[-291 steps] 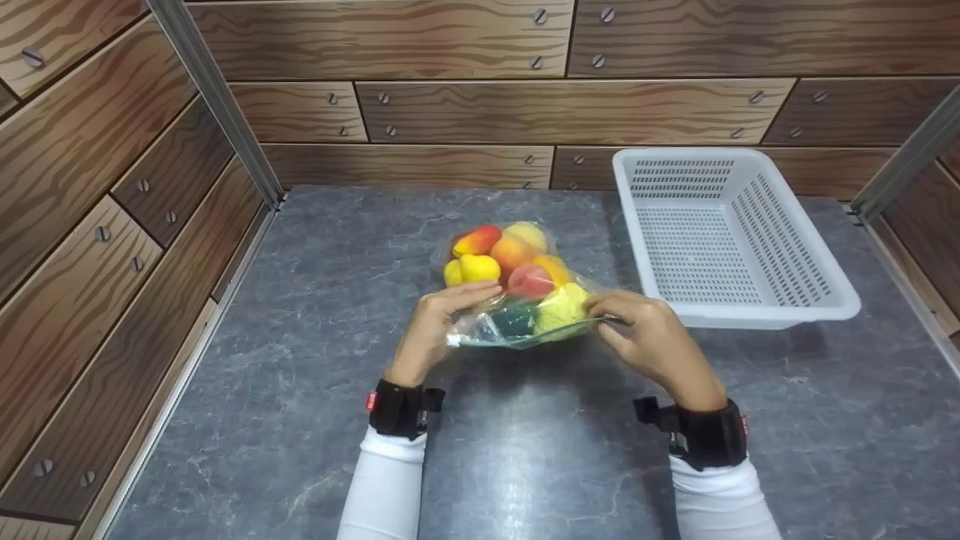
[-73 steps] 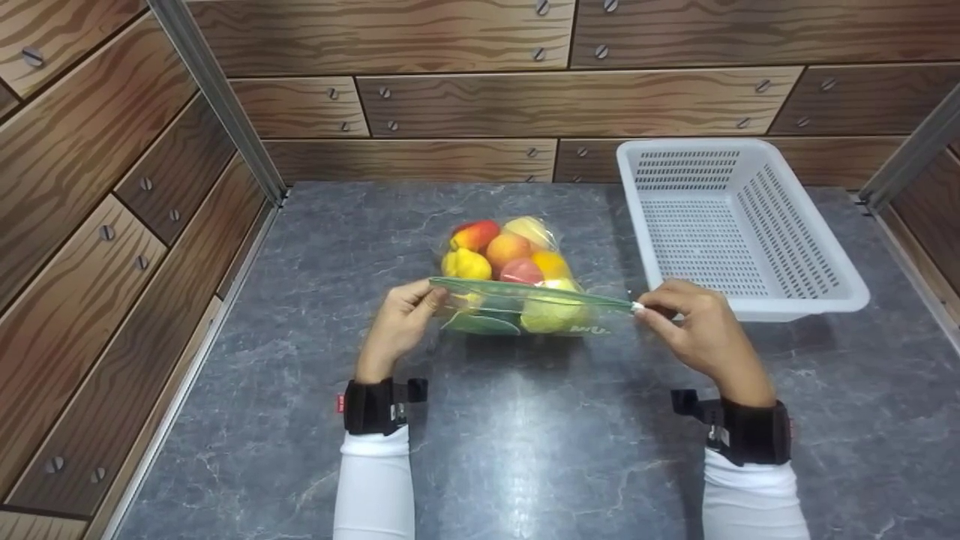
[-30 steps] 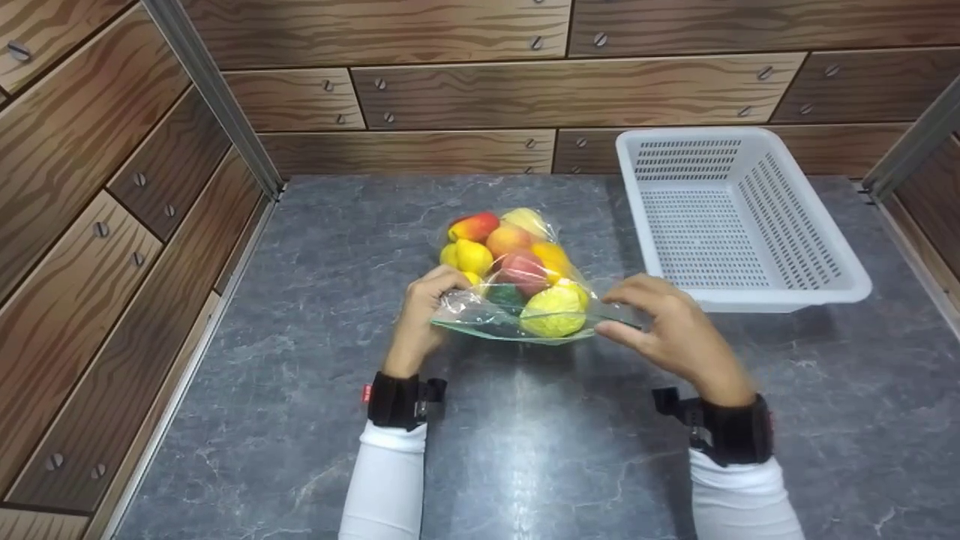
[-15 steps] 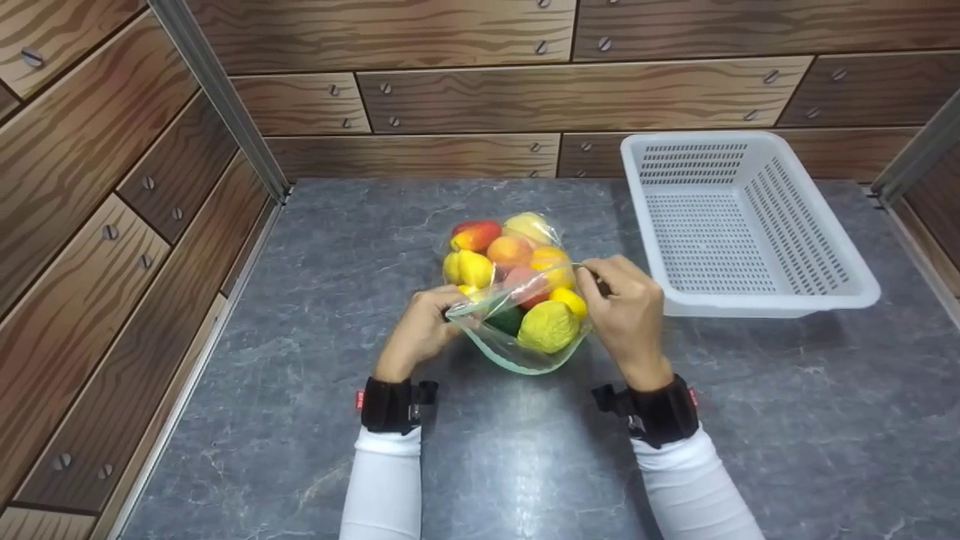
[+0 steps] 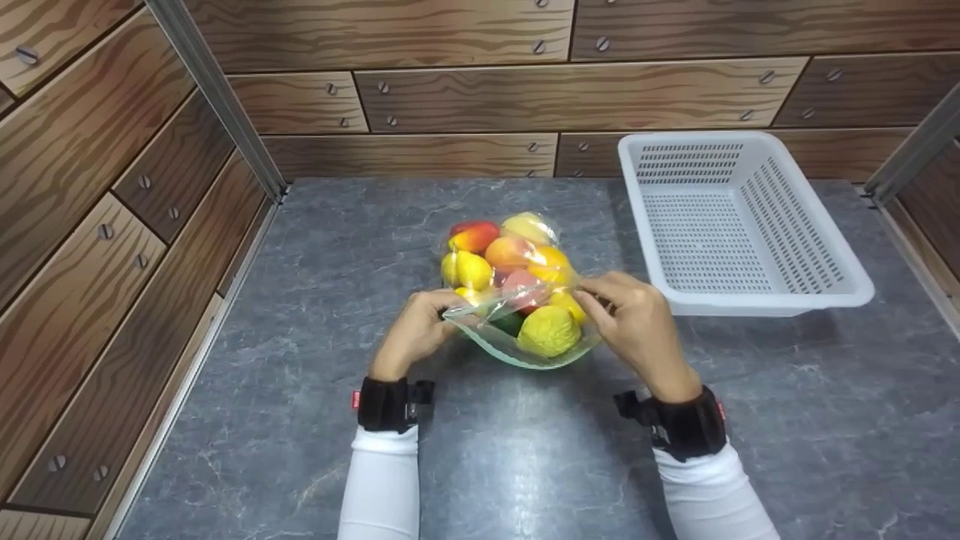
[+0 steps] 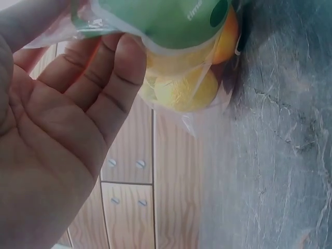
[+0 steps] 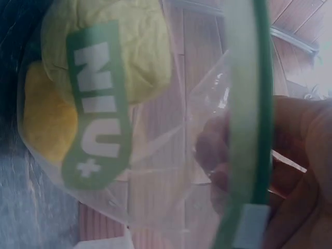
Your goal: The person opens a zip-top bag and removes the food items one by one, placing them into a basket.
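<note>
A clear zip bag (image 5: 526, 365) filled with fruit lies on the table, its green-edged mouth gaping towards me. My left hand (image 5: 418, 330) pinches the left corner of the mouth; in the left wrist view its fingers (image 6: 111, 78) are behind the film. My right hand (image 5: 637, 322) pinches the right side of the mouth, beside the green zip strip (image 7: 263, 104) with a white slider (image 7: 251, 225). Inside, a wrinkled yellow-green fruit (image 5: 550, 331) sits nearest the mouth. Behind it are a peach-coloured fruit (image 5: 508, 253), a yellow pear-shaped fruit (image 5: 474, 270) and a red-yellow mango (image 5: 474, 236).
A white perforated plastic basket (image 5: 754, 300) stands at the right, just beyond my right hand, with nothing in it. The grey marbled table (image 5: 300, 420) ends at wood-patterned walls (image 5: 450, 97) at the back and sides.
About 2.4 seconds ago the zip strip was stretched straight between my widely spaced hands. Since then my right hand has let go, moved left and gripped the mouth again, which now gapes.
</note>
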The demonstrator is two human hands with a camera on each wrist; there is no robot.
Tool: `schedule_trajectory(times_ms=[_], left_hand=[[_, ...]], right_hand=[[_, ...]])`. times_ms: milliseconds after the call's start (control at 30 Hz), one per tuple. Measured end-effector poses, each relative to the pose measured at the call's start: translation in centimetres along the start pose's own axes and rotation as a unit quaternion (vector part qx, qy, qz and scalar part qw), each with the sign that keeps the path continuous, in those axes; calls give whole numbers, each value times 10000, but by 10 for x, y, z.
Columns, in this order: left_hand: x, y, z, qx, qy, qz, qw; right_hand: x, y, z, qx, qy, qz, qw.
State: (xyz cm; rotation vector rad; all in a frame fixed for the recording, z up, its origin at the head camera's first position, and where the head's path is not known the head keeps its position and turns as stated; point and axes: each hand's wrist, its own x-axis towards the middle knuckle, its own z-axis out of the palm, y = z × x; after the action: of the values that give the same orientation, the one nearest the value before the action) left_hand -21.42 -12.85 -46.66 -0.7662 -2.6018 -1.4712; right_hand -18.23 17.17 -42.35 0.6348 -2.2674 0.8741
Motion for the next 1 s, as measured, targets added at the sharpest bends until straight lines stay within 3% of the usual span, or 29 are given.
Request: schedule_trajectory(times_ms=[167, 233, 333, 400, 467, 667, 800, 900, 1000], left_hand=[[0, 0, 1, 88, 3, 223, 9997], [1, 0, 2, 100, 1, 354, 9993], [1, 0, 3, 114, 13, 467, 9988], [2, 1, 2, 126, 39, 488, 9987], [2, 1, 2, 122, 50, 422, 9990], [0, -1, 1, -10, -52, 32, 10000], [-3, -3, -1, -159, 129, -77, 9998], [-3, -2, -3, -266, 313, -41, 9991], [-2, 0, -2, -397, 274, -37, 9988]], right_hand=[[-6, -17, -19, 340, 299, -529, 9976], [-9, -24, -26, 597, 46, -871, 9944], [-16, -30, -29, 796, -854, -1215, 9857], [-20, -29, -23, 671, -1416, -1169, 9807], [-22, -25, -14, 371, -1674, -974, 9804], [-23, -10, 10, -463, -1318, -580, 9885], [-22, -6, 12, -416, -1355, -450, 9889], [-19, -5, 10, -159, -1580, -398, 9865], [-16, -4, 10, -10, -1872, -369, 9816]])
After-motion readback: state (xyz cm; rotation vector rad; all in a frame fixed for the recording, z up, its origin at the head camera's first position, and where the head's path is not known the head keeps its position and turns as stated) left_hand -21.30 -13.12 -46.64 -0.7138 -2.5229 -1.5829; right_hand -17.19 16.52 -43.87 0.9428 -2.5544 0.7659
